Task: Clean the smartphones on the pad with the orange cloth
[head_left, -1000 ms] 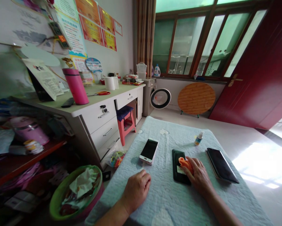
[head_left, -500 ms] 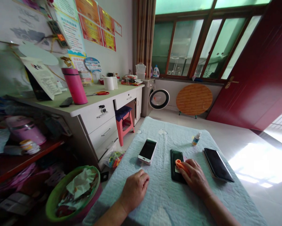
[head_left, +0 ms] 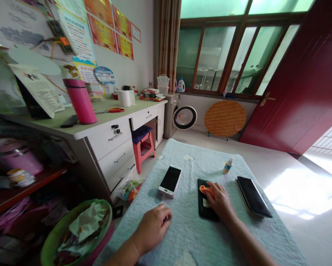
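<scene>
My right hand (head_left: pixel 219 201) presses a bunched orange cloth (head_left: pixel 206 190) onto a black phone-like slab (head_left: pixel 203 211) with a pale patch on it. My fingers and the cloth hide part of that slab. Loosely curled, my left hand (head_left: pixel 154 225) rests on the light blue quilted cover (head_left: pixel 188 236) and holds nothing I can see. Ahead of it lies a white smartphone (head_left: pixel 170 181), its dark screen facing up. To the right of my right hand are a dark phone in a folding case (head_left: pixel 253 195) and, farther back, a small spray bottle (head_left: pixel 228 166).
A green-rimmed waste bin (head_left: pixel 106 207) stands at the lower left, full of crumpled paper. Past it are a bag of colourful bits (head_left: pixel 129 189), a drawer desk (head_left: pixel 118 146) and a pink stool (head_left: pixel 143 147). A round wooden tabletop (head_left: pixel 225 117) leans by the far wall.
My right hand and the orange cloth have moved towards the far end of the black slab, uncovering more of its pale patch. My left hand stays on the cover. The view has shifted slightly.
</scene>
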A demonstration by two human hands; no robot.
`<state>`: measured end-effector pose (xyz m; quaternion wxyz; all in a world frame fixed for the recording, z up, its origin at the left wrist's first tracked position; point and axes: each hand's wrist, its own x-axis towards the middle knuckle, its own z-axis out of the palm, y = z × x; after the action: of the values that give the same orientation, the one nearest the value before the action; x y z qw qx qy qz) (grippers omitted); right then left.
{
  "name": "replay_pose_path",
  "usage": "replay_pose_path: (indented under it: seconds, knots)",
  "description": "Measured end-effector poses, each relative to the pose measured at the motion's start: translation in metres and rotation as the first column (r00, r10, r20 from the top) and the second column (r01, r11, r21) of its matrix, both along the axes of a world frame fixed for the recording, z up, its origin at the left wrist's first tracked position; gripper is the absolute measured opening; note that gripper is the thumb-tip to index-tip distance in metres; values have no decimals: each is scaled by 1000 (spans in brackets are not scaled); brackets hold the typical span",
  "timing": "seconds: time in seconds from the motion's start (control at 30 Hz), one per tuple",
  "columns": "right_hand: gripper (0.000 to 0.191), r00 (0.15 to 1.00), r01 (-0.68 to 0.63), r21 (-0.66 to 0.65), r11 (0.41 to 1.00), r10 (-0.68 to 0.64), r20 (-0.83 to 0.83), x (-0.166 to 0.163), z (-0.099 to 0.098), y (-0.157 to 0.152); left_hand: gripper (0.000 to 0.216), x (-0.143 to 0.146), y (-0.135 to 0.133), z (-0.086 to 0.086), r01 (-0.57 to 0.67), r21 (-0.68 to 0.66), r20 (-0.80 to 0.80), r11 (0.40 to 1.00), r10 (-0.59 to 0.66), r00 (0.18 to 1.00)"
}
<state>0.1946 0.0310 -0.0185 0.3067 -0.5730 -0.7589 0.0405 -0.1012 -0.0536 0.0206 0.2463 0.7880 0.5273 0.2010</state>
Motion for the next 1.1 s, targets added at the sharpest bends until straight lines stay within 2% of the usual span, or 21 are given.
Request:
replay_pose_path:
  seconds: [0.07,0.1,0.17,0.23,0.3,0.33,0.4,0.43,0.47,0.53,0.57,0.63,0.7,0.8,0.87,0.97,1.1]
  knots:
    - [34,1000,6,-2,1000,-6,-21,2,-7,-2,12,-10,8,16,58,-35,59,998,-56,997]
    - [36,999,11,-1,1000,-11,-32,3,-9,-3,11,-18,14,24,9,0,103,1000,-9,995]
    - [38,999,21,-2,1000,-21,-49,4,-12,-4,15,-45,29,43,-166,129,205,978,137,969]
    - [39,998,23,-4,1000,-23,-50,6,-14,-4,22,-85,48,61,-377,208,295,903,310,904]
    - [39,999,28,-3,1000,-28,-43,7,-14,-3,26,-134,69,78,-599,277,324,752,513,795]
    - [39,999,28,-1,1000,-28,-38,7,-14,-3,26,-160,80,87,-682,349,317,642,604,731]
    - [39,999,25,-4,1000,-25,-26,7,-15,-2,24,-208,100,104,-748,490,274,448,736,619]
    - [39,999,23,-7,1000,-23,-22,8,-15,-2,24,-228,109,113,-741,566,261,361,774,576]
    - [39,1000,21,-11,1000,-22,-19,8,-15,-2,24,-246,118,121,-731,614,261,297,798,543]
    - [41,1000,22,-6,1000,-22,-19,10,-17,-1,25,-271,132,134,-724,637,239,266,824,513]
    - [41,1000,23,2,1000,-23,-20,12,-19,-1,24,-279,138,139,-740,616,217,268,846,488]
    - [43,1000,24,25,999,-24,-12,15,-23,0,21,-288,145,146,-740,614,189,276,858,477]
    - [43,1000,20,34,999,-20,10,20,-28,3,24,-292,151,150,-738,624,190,257,866,462]
    - [43,998,-6,61,998,3,55,25,-33,6,44,-301,158,157,-751,632,223,188,885,410]
    - [43,997,-14,74,997,8,80,26,-34,8,61,-311,164,164,-803,576,247,150,905,347]
    - [44,995,-13,80,997,5,100,26,-33,7,73,-327,177,177,-889,419,187,183,941,282]
    - [45,995,-2,80,997,-5,98,24,-31,5,55,-343,194,186,-916,360,167,178,954,251]
